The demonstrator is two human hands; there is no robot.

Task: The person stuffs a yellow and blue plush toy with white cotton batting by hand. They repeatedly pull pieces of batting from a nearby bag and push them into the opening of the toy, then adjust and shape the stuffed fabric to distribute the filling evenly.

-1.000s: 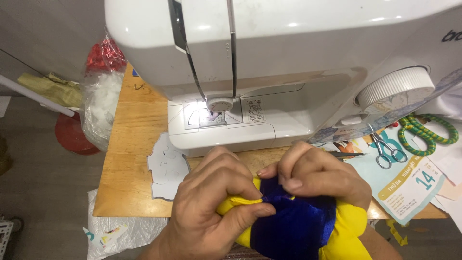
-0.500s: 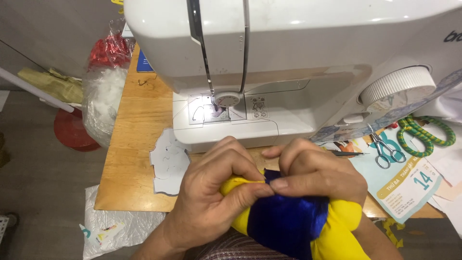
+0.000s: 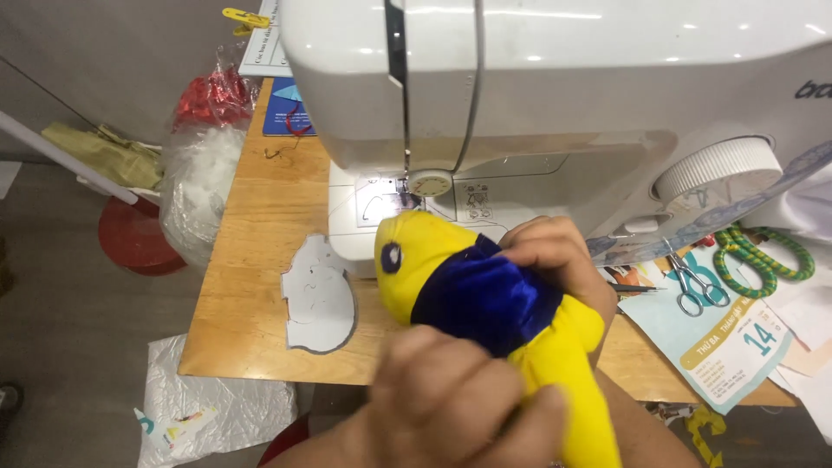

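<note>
A yellow and blue soft toy (image 3: 472, 299) with a dark round eye lies stretched across the front of the wooden table (image 3: 260, 251), its head toward the white sewing machine (image 3: 537, 104). My right hand (image 3: 559, 256) grips the blue velvet middle of the toy from behind. Close to the camera and blurred, my left hand (image 3: 459, 403) holds the toy's lower yellow part. The toy's far side is hidden by my hands.
A grey paper pattern piece (image 3: 319, 295) lies left of the machine. Small scissors (image 3: 693, 286), a green cord (image 3: 763, 260) and printed sheets (image 3: 728, 338) sit at the right. A plastic bag of white stuffing (image 3: 201, 182) hangs off the table's left edge.
The toy was bunched up between both hands; now it is pulled out long, with its yellow head and eye showing. My left hand has dropped toward the camera.
</note>
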